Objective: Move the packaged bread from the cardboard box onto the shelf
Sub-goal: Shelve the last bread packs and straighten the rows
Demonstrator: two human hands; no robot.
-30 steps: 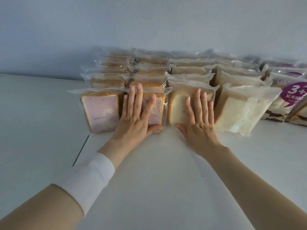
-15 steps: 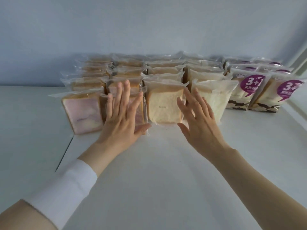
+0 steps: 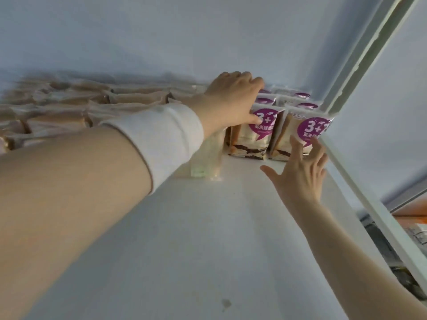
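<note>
Rows of packaged bread stand on the white shelf. At the right end are packs with purple "3+" labels: a left pack and a right pack. My left hand lies over the top of the left purple-label row, fingers curved, thumb on the front pack's label. My right hand has its fingers spread, the fingertips touching the front of the right purple-label pack. Plain clear-wrapped bread packs fill the shelf to the left, partly hidden by my left arm. The cardboard box is out of view.
A white shelf post and frame run along the right edge, close to the right purple-label pack. The back wall is directly behind the rows. Another clear pack stands under my left wrist. Bare shelf surface stretches toward me.
The view has swung right. Both hands left the plain bread packs and moved right to the purple-label packs; the left hand now reaches over their tops.
</note>
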